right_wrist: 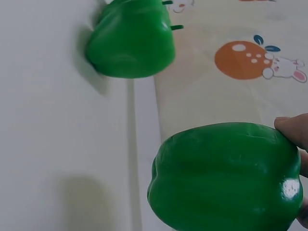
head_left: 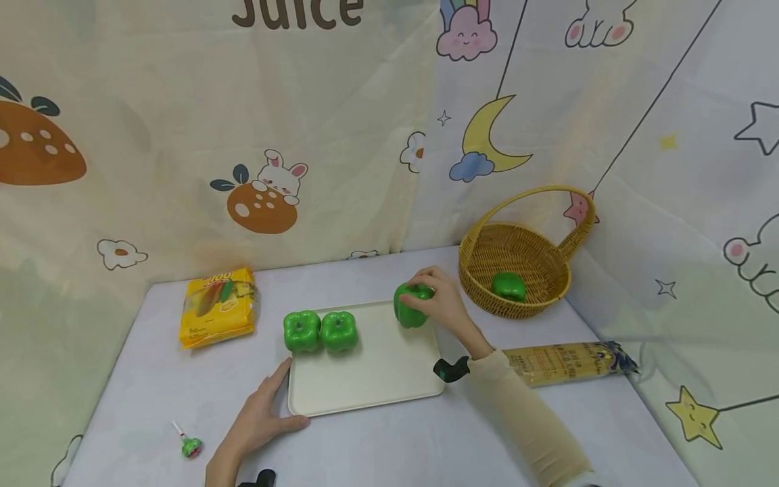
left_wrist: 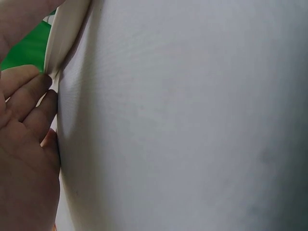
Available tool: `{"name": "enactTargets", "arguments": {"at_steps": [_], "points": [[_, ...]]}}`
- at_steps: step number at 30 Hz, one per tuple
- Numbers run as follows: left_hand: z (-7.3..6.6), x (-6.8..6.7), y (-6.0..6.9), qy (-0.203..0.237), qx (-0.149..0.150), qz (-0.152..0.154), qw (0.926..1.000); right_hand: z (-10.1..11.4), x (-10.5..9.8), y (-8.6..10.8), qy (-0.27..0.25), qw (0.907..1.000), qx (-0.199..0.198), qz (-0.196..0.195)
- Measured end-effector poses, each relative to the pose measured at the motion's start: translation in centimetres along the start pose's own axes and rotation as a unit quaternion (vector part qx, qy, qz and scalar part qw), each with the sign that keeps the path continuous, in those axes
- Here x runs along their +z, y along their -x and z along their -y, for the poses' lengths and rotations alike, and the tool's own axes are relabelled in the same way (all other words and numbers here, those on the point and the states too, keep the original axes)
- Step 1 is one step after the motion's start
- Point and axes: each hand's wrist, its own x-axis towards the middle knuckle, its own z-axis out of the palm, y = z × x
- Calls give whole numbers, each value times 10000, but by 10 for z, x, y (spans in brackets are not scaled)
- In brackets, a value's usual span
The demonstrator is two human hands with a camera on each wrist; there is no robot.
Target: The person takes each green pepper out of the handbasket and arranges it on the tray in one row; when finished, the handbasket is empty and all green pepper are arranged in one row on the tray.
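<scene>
Has a green lollipop (head_left: pixel 191 447) on the tabletop (head_left: pixel 365 446) just left of the left grip (head_left: pixel 260 414), and a yellow packet (head_left: pixel 218 308) printed with fruit beyond that grip. Spreads the left grip about the near left corner of a white tray (head_left: pixel 371 379), with fingers extended by the left edge and thumb apart at the near edge. Shows the first green pepper (head_left: pixel 301 331) beside the second green pepper (head_left: pixel 339 331), beyond the left grip and left of the right grip (head_left: pixel 443 303). Clamps the right grip on the third green pepper (head_left: pixel 406 314) at the tray's far right corner; cannot tell of contact with the tray. Has a wicker basket (head_left: pixel 529 242) just right of the right grip, with the fourth green pepper (head_left: pixel 508 287) inside. Has a long yellow package (head_left: pixel 560 363) farther right and nearer, partly behind a beige sleeve (head_left: pixel 529 419).
</scene>
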Motion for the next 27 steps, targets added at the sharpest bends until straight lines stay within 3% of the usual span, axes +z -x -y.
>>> {"name": "enactTargets", "arguments": {"at_steps": [18, 27], "points": [[2, 2, -1, 7, -64, -11, 10000, 0, 43, 15, 373, 9967, -703, -182], [1, 1, 0, 1, -140, 28, 9999, 1, 56, 21, 546, 9975, -453, 36]]}}
